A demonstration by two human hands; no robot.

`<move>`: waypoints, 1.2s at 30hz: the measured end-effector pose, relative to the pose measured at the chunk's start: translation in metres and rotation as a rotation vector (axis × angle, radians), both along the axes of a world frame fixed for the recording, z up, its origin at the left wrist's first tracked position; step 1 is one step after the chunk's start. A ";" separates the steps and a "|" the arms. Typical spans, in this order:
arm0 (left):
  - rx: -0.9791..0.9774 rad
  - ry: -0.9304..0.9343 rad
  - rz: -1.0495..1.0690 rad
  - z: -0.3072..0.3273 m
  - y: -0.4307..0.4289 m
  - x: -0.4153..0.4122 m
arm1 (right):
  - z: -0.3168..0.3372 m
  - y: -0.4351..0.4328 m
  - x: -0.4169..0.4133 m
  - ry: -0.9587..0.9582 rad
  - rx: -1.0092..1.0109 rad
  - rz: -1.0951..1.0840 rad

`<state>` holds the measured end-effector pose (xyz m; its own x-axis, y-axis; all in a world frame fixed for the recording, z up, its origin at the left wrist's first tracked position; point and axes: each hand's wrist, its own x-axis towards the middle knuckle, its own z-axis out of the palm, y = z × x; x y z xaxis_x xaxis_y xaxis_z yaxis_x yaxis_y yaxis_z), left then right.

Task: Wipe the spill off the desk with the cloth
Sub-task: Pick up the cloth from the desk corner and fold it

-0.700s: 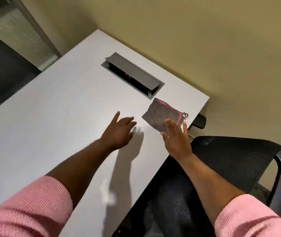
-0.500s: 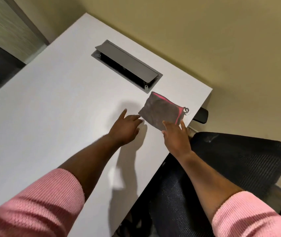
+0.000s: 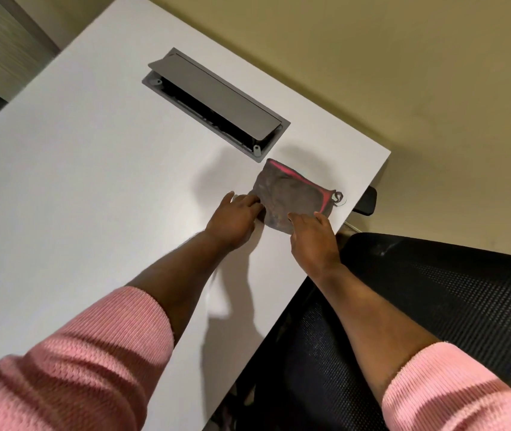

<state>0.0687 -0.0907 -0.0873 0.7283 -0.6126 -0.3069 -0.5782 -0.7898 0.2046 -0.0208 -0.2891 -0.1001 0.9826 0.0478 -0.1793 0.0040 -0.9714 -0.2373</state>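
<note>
A grey cloth (image 3: 291,194) with a pink edge lies bunched near the right corner of the white desk (image 3: 92,197). My left hand (image 3: 235,219) touches the cloth's left edge with curled fingertips, and its thumb stays apart from the cloth. The fingers of my right hand (image 3: 311,237) lie flat on the cloth's near edge and hide its near corner. No firm grip shows on either side. A pale shiny patch (image 3: 217,303) sits on the desk near the front edge, beside my left forearm.
A grey cable hatch (image 3: 217,101) with its lid raised is set into the desk just behind the cloth. A black mesh chair (image 3: 419,306) stands against the desk's right edge, under my right arm. A beige wall runs behind.
Both hands moved forward to the cloth and now touch it. The cloth went from flat to slightly bunched. The camera moved closer.
</note>
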 end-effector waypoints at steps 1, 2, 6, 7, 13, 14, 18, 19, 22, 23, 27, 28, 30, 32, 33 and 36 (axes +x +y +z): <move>-0.009 -0.003 0.003 0.000 -0.001 0.001 | 0.001 0.000 0.001 -0.006 0.020 -0.005; -0.018 -0.014 0.002 0.000 -0.002 0.003 | 0.001 0.000 0.002 -0.017 0.044 -0.014; -0.059 -0.084 0.011 0.001 -0.009 0.005 | 0.007 0.001 0.000 -0.094 0.117 -0.038; -0.072 -0.092 0.019 0.002 -0.010 0.004 | 0.009 0.001 -0.002 -0.123 0.122 -0.042; -0.206 -0.036 0.116 0.022 -0.005 -0.002 | 0.031 -0.002 -0.002 -0.240 0.205 -0.044; -0.228 -0.010 0.139 0.029 -0.002 -0.003 | 0.036 -0.001 -0.001 -0.262 0.203 -0.025; -0.307 0.033 0.234 0.061 0.018 -0.007 | 0.057 0.008 0.003 -0.208 0.288 -0.014; -0.322 0.058 0.268 0.069 0.026 -0.010 | 0.062 0.011 0.002 -0.184 0.334 -0.022; -0.351 0.164 0.368 0.092 0.050 -0.022 | 0.075 0.022 0.001 -0.079 0.438 -0.043; -0.374 0.194 0.407 0.099 0.060 -0.027 | 0.081 0.028 0.000 -0.050 0.446 -0.028; -0.350 0.141 0.438 0.122 0.105 -0.057 | 0.107 0.057 -0.010 -0.021 0.458 0.095; -0.342 0.132 0.457 0.128 0.117 -0.067 | 0.114 0.066 -0.015 -0.023 0.442 0.132; -0.337 0.144 0.506 0.138 0.142 -0.090 | 0.127 0.084 -0.029 -0.025 0.393 0.192; -0.307 0.138 0.507 0.147 0.164 -0.114 | 0.138 0.101 -0.041 -0.056 0.372 0.261; -0.287 0.125 0.498 0.151 0.175 -0.128 | 0.143 0.111 -0.049 -0.070 0.371 0.288; -0.263 0.073 0.515 0.161 0.206 -0.174 | 0.161 0.141 -0.072 -0.086 0.356 0.327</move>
